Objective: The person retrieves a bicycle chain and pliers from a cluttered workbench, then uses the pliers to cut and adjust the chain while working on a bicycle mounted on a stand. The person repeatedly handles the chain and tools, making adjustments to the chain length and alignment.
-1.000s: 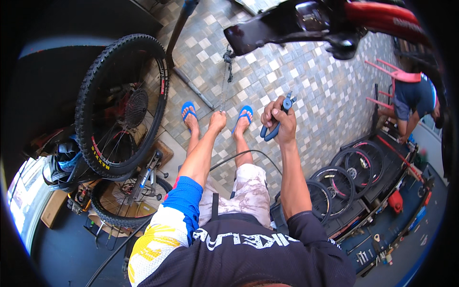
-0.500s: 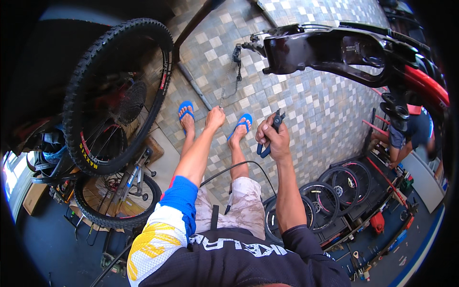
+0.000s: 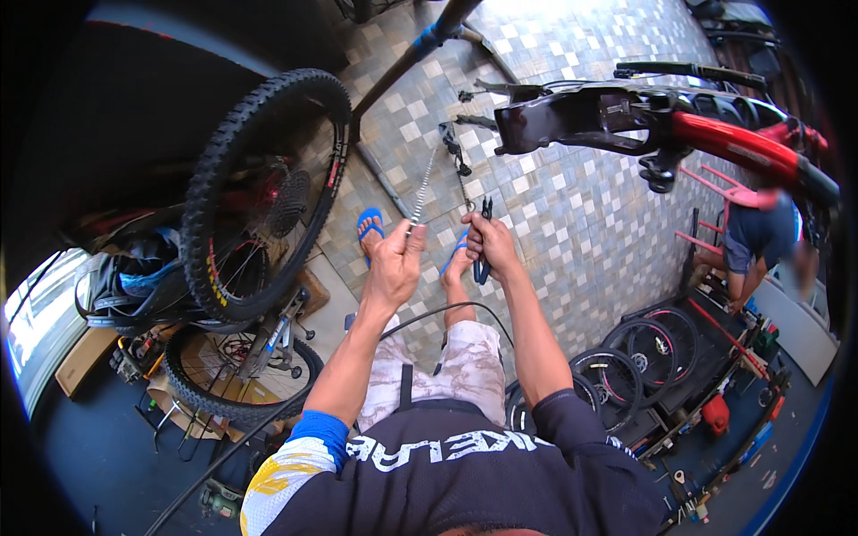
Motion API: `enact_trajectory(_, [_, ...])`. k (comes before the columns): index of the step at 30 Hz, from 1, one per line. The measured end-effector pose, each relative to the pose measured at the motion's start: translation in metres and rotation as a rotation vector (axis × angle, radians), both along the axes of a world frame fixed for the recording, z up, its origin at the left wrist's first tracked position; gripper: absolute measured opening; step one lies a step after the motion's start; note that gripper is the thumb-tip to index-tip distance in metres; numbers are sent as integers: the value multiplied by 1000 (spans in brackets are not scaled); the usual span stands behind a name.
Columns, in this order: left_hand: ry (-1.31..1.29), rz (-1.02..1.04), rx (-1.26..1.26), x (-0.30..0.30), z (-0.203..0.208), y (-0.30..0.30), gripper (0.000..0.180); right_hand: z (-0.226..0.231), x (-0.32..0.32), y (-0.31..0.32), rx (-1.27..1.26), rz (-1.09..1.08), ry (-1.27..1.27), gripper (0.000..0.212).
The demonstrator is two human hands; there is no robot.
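Observation:
My left hand (image 3: 395, 266) is closed with thumb and fingers pinching one end of a bicycle chain (image 3: 422, 194), which stretches up toward the rear derailleur (image 3: 453, 147). In my closed right hand (image 3: 492, 243) is a pair of chain pliers (image 3: 486, 209), dark-jawed with blue handles, jaws pointing away from me. The chain's other run hangs from the derailleur down to the right fingertips, which seem to touch its end. Beyond the hands is a bike frame (image 3: 527, 127), dark at the rear and red farther along, held above the floor with no rear wheel in it.
A knobby-tyred wheel (image 3: 207, 170) stands at the left, with another wheel (image 3: 183, 393) below it. A dark stand pole (image 3: 393, 67) rises ahead. Several wheels lie beside a tool bench (image 3: 657, 406) at the right, where another person (image 3: 760, 237) bends over. A cable (image 3: 416, 314) crosses my lap.
My right hand has moved left and away from me, bringing the pliers next to the chain. My left hand has come up with its chain end. The bike appears shifted as the view moved.

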State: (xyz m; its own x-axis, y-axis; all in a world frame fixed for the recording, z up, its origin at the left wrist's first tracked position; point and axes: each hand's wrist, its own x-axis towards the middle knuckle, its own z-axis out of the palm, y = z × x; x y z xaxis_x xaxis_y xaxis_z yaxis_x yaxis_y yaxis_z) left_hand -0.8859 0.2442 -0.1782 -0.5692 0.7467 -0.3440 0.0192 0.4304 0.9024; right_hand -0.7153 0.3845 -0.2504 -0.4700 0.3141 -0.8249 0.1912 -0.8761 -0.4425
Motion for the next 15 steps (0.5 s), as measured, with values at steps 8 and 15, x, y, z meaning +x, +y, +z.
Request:
enact_trajectory(8, [58, -436, 361, 9, 142, -32, 32, 66, -74, 6, 71, 100, -118, 50])
enact_trajectory(15, [112, -672, 524, -13, 205, -58, 29, 189, -85, 13, 583, 295, -227, 31])
